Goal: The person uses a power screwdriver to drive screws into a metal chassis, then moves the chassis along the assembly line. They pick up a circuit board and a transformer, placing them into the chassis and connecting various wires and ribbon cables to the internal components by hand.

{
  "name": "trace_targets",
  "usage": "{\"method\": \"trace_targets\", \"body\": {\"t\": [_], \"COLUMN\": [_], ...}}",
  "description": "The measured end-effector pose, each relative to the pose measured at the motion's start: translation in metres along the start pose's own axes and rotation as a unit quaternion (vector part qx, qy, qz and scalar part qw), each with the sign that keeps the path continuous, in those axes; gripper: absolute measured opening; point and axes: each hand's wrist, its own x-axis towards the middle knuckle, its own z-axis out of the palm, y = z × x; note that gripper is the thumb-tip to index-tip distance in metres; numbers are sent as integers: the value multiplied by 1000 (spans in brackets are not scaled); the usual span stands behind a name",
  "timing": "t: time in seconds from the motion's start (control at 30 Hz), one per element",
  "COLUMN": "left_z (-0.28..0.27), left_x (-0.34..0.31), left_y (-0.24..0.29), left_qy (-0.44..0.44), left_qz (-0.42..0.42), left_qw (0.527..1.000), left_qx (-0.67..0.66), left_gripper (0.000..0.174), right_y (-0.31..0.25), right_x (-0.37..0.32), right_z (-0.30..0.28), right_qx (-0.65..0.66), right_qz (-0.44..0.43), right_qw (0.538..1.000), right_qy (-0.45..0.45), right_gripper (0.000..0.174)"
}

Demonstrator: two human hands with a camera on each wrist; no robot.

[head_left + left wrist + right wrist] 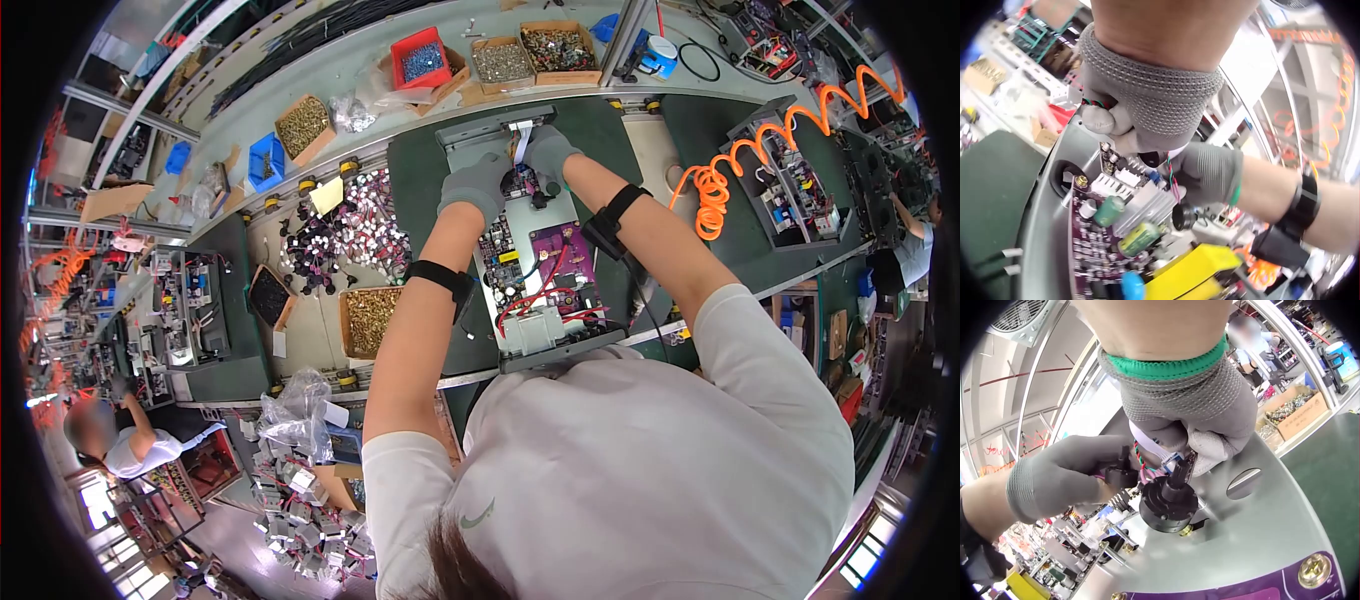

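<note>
Both hands wear grey gloves and work close together at the far end of an open metal chassis [523,235]. In the left wrist view my left hand [1141,100] has curled fingers, with twisted red, green and black wires [1094,102] passing through them. My right hand [1191,419] bends its fingers at a small circuit board [1193,464] with a blue-and-white connector [1172,462]; what exactly it pinches I cannot tell. A white ribbon cable [521,140] rises between the hands. Below them a round black part with a shaft [1169,503] sits over the metal base.
A purple circuit board [562,257] with red wires lies in the chassis's near half. Left of it are loose connectors [365,225] and a box of brass parts [368,322]. Parts boxes [558,50] line the back shelf. An orange coiled hose [710,195] hangs at right.
</note>
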Motion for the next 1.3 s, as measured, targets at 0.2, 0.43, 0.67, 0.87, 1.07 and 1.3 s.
{"method": "trace_targets", "body": {"t": [0.2, 0.43, 0.67, 0.87, 1.07, 1.3], "left_z": [3, 3, -4, 13, 8, -20], "left_x": [-4, 3, 4, -41, -95, -164], "left_y": [-6, 10, 12, 14, 53, 111], "left_qy": [83, 9, -13, 134, 118, -56], "left_qz": [-21, -67, -62, -109, -30, -21], "left_qw": [992, 998, 998, 984, 987, 997], "left_qx": [-97, -8, 18, -52, -106, -54], "left_gripper": [48, 44, 46, 51, 42, 25], "right_y": [4, -13, 24, 102, 158, 142], "right_x": [-14, -20, -44, -131, -142, -170], "right_z": [-1, -8, 2, 32, 134, 101], "right_qx": [230, 114, 166, 2, 464, 792], "right_qz": [23, 25, 18, 257, 295, 214], "right_qw": [973, 993, 980, 962, 810, 564], "right_qy": [-5, 27, 105, -96, -203, -92], "right_gripper": [48, 40, 44, 45, 37, 26]}}
